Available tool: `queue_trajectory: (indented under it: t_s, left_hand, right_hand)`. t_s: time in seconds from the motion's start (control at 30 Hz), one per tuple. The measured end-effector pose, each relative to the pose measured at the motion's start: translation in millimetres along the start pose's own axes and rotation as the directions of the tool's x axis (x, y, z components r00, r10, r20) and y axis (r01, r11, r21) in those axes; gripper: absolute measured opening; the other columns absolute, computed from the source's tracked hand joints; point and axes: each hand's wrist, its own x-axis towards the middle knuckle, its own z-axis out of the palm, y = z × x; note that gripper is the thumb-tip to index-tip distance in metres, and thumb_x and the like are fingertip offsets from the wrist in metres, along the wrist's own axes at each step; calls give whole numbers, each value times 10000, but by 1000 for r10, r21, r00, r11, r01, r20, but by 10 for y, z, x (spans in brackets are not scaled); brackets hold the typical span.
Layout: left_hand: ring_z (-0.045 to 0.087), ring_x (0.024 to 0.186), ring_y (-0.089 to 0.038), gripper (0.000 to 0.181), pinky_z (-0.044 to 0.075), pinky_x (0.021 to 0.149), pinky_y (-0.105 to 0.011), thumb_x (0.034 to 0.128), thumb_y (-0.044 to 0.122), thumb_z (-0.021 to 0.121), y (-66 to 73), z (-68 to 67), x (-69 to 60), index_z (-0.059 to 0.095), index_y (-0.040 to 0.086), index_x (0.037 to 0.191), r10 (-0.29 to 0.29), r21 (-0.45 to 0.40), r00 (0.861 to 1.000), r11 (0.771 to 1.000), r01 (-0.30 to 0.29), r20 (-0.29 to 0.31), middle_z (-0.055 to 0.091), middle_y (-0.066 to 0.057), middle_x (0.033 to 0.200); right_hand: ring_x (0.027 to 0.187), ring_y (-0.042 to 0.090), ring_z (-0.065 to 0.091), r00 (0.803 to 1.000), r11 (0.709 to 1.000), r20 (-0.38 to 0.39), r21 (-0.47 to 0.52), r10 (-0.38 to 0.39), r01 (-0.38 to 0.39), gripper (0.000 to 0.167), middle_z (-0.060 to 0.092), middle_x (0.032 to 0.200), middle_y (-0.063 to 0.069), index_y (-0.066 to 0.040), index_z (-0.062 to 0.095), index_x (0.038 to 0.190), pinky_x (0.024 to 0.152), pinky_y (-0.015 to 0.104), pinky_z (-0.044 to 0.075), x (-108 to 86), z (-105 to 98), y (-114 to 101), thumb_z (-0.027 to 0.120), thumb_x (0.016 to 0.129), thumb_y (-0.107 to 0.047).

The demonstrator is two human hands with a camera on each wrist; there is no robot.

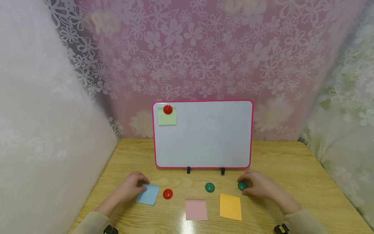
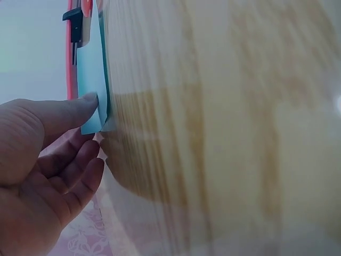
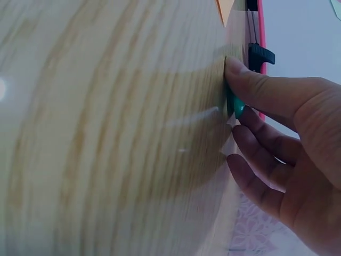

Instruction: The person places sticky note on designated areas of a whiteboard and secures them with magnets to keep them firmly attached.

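Observation:
On the left side of the table, the left hand (image 1: pixel 130 187) pinches the upper left edge of a blue sticky note (image 1: pixel 148 194); in the left wrist view the thumb of that hand (image 2: pixel 48 154) lies on the note (image 2: pixel 94 80). At the right, the right hand (image 1: pixel 258 185) grips a green magnet (image 1: pixel 242 186) at the table surface. The right wrist view shows this hand (image 3: pixel 287 144) with thumb and index finger around the green magnet (image 3: pixel 238 106), partly hidden by them.
A pink-framed whiteboard (image 1: pixel 204 136) stands behind on black feet, bearing a green note (image 1: pixel 167 120) under a red magnet (image 1: pixel 168 109). On the table lie another red magnet (image 1: pixel 168 194), another green magnet (image 1: pixel 209 187), a pink note (image 1: pixel 196 210) and an orange note (image 1: pixel 230 207).

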Motion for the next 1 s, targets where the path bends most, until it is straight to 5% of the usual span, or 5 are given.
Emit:
queue_trajectory:
  t_s: [0.63, 1.0]
  left_hand:
    - [560, 827, -110, 152, 507, 735, -287, 875, 28, 870, 14, 39, -2, 790, 117, 969, -77, 10, 997, 997, 77, -18, 644, 51, 924]
    - [561, 842, -116, 143, 509, 750, -296, 889, 36, 862, 26, 38, 10, 790, 122, 977, -85, -2, 996, 996, 85, -13, 647, 47, 942]
  right_hand:
    - [910, 107, 619, 994, 993, 11, -54, 107, -106, 376, 688, 1044, -65, -132, 791, 1125, 826, 380, 577, 22, 18, -125, 962, 797, -196]
    - [927, 126, 625, 995, 993, 5, -58, 99, -98, 380, 702, 1051, -67, -129, 789, 1121, 831, 397, 575, 26, 0, -136, 967, 791, -194]
